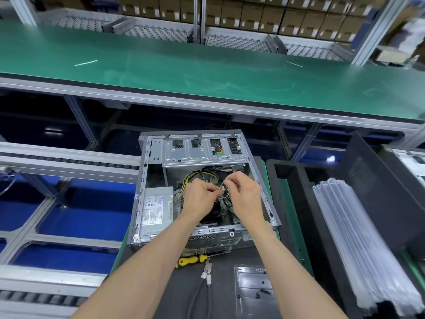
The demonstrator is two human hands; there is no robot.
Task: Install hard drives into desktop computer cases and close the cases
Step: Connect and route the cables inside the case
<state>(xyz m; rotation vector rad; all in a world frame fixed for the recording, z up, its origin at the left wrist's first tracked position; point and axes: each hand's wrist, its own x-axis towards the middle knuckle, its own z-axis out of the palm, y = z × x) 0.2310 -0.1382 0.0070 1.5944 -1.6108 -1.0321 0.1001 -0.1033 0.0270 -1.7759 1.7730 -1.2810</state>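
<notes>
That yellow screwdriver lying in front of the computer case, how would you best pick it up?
Grip the screwdriver by its thick yellow-and-black handle, coming from above. It lies flat on the dark mat, close against the case, so only the top and near side are free.

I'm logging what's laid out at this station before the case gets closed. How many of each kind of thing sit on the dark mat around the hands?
Open grey metal desktop computer case: 1
Yellow-and-black-handled screwdriver: 1
Grey cable with white plugs: 1
Grey flat tray holding small black screws: 1
Hands working inside the case, left hand and right hand: 2
Total: 6
</notes>
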